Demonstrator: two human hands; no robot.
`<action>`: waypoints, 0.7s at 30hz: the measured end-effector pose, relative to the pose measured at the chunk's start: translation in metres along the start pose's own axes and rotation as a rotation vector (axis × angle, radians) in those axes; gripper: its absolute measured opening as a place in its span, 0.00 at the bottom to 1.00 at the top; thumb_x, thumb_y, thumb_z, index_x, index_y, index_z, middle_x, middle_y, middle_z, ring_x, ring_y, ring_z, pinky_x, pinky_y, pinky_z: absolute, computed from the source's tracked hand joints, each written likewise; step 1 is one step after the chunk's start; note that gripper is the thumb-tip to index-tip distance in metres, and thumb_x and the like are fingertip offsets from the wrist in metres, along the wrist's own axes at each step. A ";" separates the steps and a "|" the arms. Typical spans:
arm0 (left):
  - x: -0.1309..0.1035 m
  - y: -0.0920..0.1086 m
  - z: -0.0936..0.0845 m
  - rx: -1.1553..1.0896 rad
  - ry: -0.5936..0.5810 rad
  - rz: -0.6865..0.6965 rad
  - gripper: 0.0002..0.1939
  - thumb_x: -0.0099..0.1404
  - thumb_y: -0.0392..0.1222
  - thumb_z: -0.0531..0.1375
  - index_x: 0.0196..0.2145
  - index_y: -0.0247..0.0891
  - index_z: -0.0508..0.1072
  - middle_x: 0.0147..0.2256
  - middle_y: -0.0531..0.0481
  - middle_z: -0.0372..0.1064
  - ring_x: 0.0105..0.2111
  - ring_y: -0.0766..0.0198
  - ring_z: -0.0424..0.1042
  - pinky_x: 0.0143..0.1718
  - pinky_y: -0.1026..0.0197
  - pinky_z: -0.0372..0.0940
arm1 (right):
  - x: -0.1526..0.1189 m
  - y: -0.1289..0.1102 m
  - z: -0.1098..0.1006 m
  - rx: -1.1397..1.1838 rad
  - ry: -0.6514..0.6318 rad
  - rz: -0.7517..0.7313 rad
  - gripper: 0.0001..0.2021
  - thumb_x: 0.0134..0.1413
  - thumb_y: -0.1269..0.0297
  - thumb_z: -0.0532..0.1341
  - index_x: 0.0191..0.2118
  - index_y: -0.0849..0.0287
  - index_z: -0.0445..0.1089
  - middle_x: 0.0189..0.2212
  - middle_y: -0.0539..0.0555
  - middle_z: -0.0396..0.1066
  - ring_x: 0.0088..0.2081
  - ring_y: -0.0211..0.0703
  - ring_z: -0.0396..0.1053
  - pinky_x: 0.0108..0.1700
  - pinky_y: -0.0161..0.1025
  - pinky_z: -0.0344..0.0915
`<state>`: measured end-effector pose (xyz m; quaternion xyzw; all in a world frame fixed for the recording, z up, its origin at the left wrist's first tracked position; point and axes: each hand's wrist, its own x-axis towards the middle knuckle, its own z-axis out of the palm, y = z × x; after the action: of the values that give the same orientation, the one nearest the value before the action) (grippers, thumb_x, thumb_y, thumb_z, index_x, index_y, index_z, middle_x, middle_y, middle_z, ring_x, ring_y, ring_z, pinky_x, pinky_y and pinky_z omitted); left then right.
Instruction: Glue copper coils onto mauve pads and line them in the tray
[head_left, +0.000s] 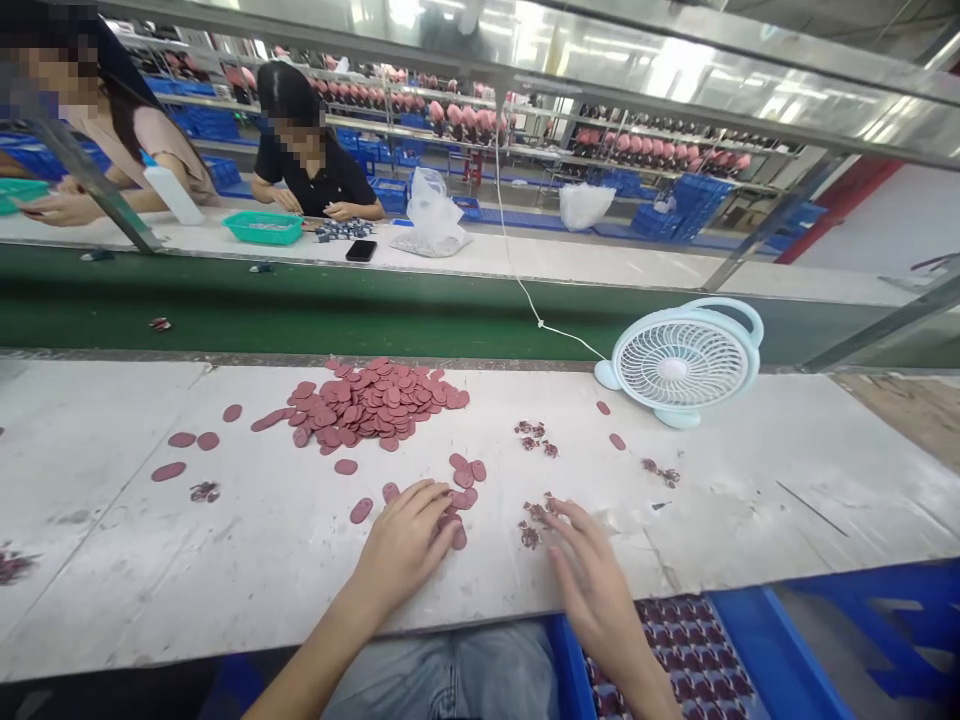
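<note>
My left hand [405,535] rests palm-down on the white table with its fingers stretched over a few flat, dark-red oval pieces [463,498]. Part of those pieces is hidden beneath the fingertips. Thumb and fingers are apart on my right hand [589,560], whose fingertips reach small dark-red and whitish pieces [531,535], too small to name. Another little cluster of the same kind [535,436] lies just beyond. Behind my left hand rises a large heap of the red ovals [375,400], with several loose ones scattered around it.
A light-blue fan [675,365] stands at the back right, its white cord running upward. A thin dark rod [811,508] lies on the right. Below the table edge is a blue crate [784,640] with rows of dark-red pieces. Across the green belt [420,310], two people sit working.
</note>
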<state>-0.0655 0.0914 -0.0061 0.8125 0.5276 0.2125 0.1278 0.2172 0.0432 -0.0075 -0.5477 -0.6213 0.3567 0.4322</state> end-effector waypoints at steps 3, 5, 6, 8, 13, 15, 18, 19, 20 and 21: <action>0.016 0.008 -0.008 0.019 -0.058 -0.013 0.14 0.71 0.44 0.55 0.50 0.40 0.74 0.54 0.44 0.73 0.56 0.51 0.69 0.56 0.47 0.65 | -0.005 0.003 -0.016 0.753 0.212 0.240 0.15 0.66 0.55 0.58 0.52 0.54 0.72 0.42 0.53 0.71 0.41 0.39 0.71 0.43 0.37 0.75; 0.025 0.014 -0.008 0.033 -0.092 -0.034 0.12 0.68 0.44 0.57 0.46 0.40 0.76 0.51 0.44 0.75 0.52 0.50 0.71 0.52 0.48 0.67 | -0.001 0.009 -0.026 1.160 0.187 0.308 0.19 0.67 0.52 0.55 0.57 0.57 0.65 0.35 0.49 0.67 0.29 0.33 0.67 0.28 0.30 0.71; 0.029 0.017 -0.007 0.040 -0.106 -0.049 0.10 0.67 0.43 0.58 0.44 0.40 0.76 0.49 0.44 0.75 0.50 0.50 0.71 0.48 0.49 0.68 | 0.003 0.013 -0.030 1.388 0.145 0.326 0.21 0.67 0.53 0.55 0.60 0.58 0.61 0.35 0.48 0.66 0.27 0.31 0.65 0.25 0.28 0.70; 0.034 0.021 -0.004 0.048 -0.125 -0.085 0.09 0.67 0.42 0.58 0.41 0.40 0.77 0.45 0.44 0.76 0.47 0.50 0.72 0.42 0.51 0.67 | 0.011 0.020 -0.034 1.925 0.061 0.367 0.26 0.66 0.58 0.59 0.63 0.58 0.52 0.35 0.47 0.64 0.27 0.31 0.65 0.25 0.28 0.69; 0.040 0.020 -0.003 0.000 -0.164 -0.163 0.10 0.68 0.42 0.57 0.43 0.43 0.76 0.43 0.47 0.76 0.45 0.53 0.73 0.41 0.55 0.65 | 0.034 0.038 -0.032 2.295 0.016 0.393 0.25 0.58 0.66 0.65 0.56 0.56 0.53 0.30 0.42 0.57 0.23 0.32 0.59 0.22 0.31 0.65; 0.040 0.016 -0.008 -0.038 -0.177 -0.186 0.13 0.66 0.43 0.59 0.49 0.45 0.74 0.45 0.48 0.75 0.47 0.53 0.73 0.42 0.55 0.64 | 0.040 0.041 -0.031 2.295 0.028 0.400 0.21 0.57 0.69 0.65 0.52 0.55 0.56 0.28 0.41 0.55 0.22 0.31 0.57 0.21 0.30 0.62; 0.040 0.012 -0.015 -0.092 -0.193 -0.216 0.15 0.65 0.44 0.60 0.50 0.46 0.74 0.45 0.49 0.75 0.48 0.52 0.73 0.42 0.56 0.63 | 0.042 0.036 -0.030 2.290 0.047 0.424 0.15 0.59 0.70 0.63 0.47 0.55 0.57 0.27 0.41 0.53 0.22 0.31 0.56 0.21 0.30 0.60; 0.039 0.011 -0.017 -0.110 -0.198 -0.228 0.13 0.65 0.44 0.59 0.47 0.46 0.75 0.43 0.49 0.75 0.47 0.52 0.73 0.40 0.56 0.63 | 0.040 0.032 -0.030 2.284 0.055 0.434 0.13 0.60 0.70 0.62 0.46 0.55 0.58 0.27 0.41 0.53 0.22 0.31 0.56 0.21 0.30 0.60; 0.039 0.010 -0.018 -0.130 -0.205 -0.241 0.11 0.64 0.43 0.59 0.44 0.45 0.76 0.41 0.49 0.75 0.45 0.52 0.74 0.39 0.56 0.62 | 0.038 0.027 -0.028 2.277 0.062 0.445 0.12 0.61 0.68 0.61 0.46 0.55 0.58 0.27 0.41 0.53 0.22 0.31 0.55 0.22 0.30 0.60; 0.039 0.010 -0.019 -0.155 -0.210 -0.254 0.09 0.64 0.42 0.59 0.42 0.45 0.76 0.39 0.49 0.75 0.42 0.53 0.74 0.37 0.57 0.62 | 0.035 0.022 -0.027 2.269 0.069 0.458 0.11 0.62 0.67 0.61 0.46 0.55 0.58 0.28 0.41 0.53 0.22 0.31 0.56 0.22 0.30 0.60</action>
<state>-0.0532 0.1225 0.0231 0.7450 0.5916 0.1484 0.2701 0.2492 0.0798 -0.0128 0.0456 0.1818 0.7641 0.6173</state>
